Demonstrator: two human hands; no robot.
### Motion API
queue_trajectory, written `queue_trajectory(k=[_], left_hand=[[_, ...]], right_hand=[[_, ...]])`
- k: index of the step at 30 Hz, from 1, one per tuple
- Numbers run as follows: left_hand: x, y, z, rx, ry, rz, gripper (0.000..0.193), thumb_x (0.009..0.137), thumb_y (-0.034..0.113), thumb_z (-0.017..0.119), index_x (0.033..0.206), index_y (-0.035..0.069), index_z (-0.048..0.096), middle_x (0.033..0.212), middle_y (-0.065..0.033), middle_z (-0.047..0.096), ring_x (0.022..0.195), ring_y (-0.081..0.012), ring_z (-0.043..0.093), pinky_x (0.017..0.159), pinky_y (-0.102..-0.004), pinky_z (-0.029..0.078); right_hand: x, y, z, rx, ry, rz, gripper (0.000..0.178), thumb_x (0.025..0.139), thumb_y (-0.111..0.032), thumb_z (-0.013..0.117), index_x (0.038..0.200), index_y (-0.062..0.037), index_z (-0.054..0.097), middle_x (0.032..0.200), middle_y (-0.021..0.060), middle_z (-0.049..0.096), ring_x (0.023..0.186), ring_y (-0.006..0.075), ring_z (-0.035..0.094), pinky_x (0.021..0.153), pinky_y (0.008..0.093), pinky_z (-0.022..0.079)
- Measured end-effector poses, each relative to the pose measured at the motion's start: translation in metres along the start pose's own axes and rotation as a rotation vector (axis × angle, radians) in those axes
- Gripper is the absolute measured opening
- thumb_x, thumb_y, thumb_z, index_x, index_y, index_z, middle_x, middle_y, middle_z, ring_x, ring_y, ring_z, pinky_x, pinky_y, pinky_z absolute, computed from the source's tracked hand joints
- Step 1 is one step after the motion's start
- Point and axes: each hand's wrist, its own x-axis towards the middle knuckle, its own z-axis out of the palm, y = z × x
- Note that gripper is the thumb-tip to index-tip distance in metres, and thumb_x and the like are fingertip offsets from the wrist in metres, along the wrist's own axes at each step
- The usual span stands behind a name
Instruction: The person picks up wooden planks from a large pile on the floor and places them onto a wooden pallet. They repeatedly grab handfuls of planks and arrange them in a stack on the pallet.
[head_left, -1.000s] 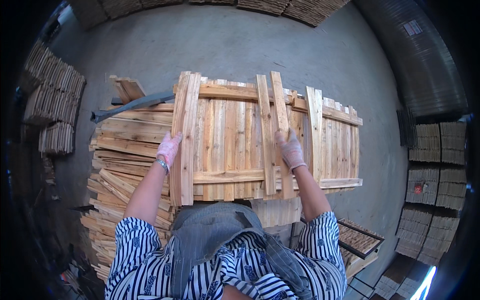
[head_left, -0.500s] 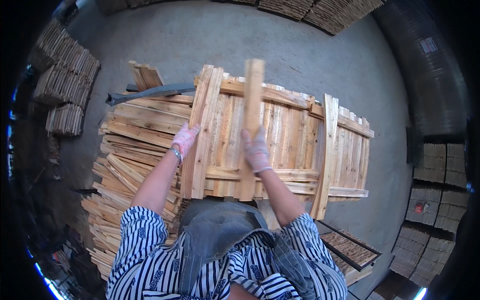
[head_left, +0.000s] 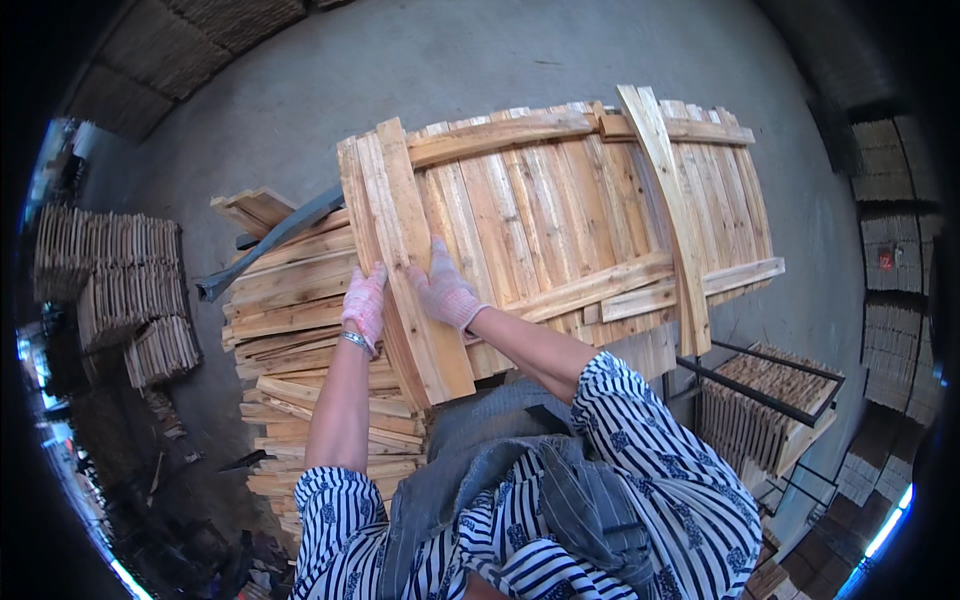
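Note:
Several long wooden planks (head_left: 385, 190) lie side by side across the left end of a row of boards. My left hand (head_left: 365, 303), in a pale pinkish work glove, grips their left edge. My right hand (head_left: 445, 290), gloved the same way, holds the right edge of the rightmost plank, thumb on its upper face. Between them the planks sit pressed close together. Under and to the right spreads the row of upright boards (head_left: 530, 210), with a far crosspiece (head_left: 510, 137) and a near crosspiece (head_left: 590, 288) lying over it. The undersides of both hands are hidden.
A loose plank (head_left: 665, 200) lies across the row's right part. Left of me is a heap of loose boards (head_left: 290, 320), with a dark bent strip (head_left: 270, 240) at its far side. Stacked wood bundles (head_left: 125, 270) stand left, others right. A black metal frame (head_left: 765, 385) is at near right.
My right hand has brought the plank it carried leftward and laid it against the planks at my left hand. The view has turned, shifting the row of boards up and right.

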Motion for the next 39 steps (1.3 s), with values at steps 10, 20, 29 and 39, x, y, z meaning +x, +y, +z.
queue_trajectory(k=[10,20,29,39], left_hand=[[-0.008,0.012,0.004,0.218,0.033,0.062,0.085,0.097,0.041,0.061,0.156,0.001,0.016,0.149,-0.0192,0.044,0.133,-0.0262,0.046,0.104,-0.0388,0.043],[0.023,-0.016,-0.016,0.175,0.009,0.087,0.081,0.097,0.044,0.06,0.155,0.001,0.023,0.144,-0.017,0.05,0.125,-0.0271,0.054,0.103,-0.0372,0.045],[0.023,-0.02,-0.003,-0.095,-0.143,0.185,0.061,0.099,0.031,0.058,0.148,0.0,0.036,0.137,-0.0181,0.056,0.12,-0.0251,0.059,0.101,-0.0379,0.049],[-0.1,0.006,0.066,0.643,0.688,0.521,0.073,0.093,0.042,0.06,0.149,0.003,0.036,0.154,-0.0214,0.036,0.144,-0.0355,0.032,0.12,-0.0427,0.025]], right_hand=[[0.005,0.013,0.014,-0.031,0.096,-0.012,0.083,0.098,-0.039,0.053,0.155,0.0029,0.01,0.15,0.0312,0.037,0.139,0.0398,0.041,0.114,0.0401,0.033],[-0.011,0.04,-0.159,-0.322,0.454,-0.377,0.082,0.085,-0.044,0.071,0.144,0.0038,0.041,0.142,0.0297,0.046,0.135,0.0419,0.042,0.116,0.0429,0.032],[-0.019,0.219,-0.381,-0.664,0.651,0.148,0.092,0.083,-0.027,0.068,0.156,-0.0043,0.016,0.139,0.0317,0.05,0.124,0.037,0.056,0.103,0.043,0.046],[-0.027,0.051,-0.284,0.164,0.046,-0.173,0.059,0.089,-0.015,0.069,0.139,-0.0046,0.041,0.086,0.0065,0.061,0.071,0.0184,0.061,0.063,0.0331,0.056]])
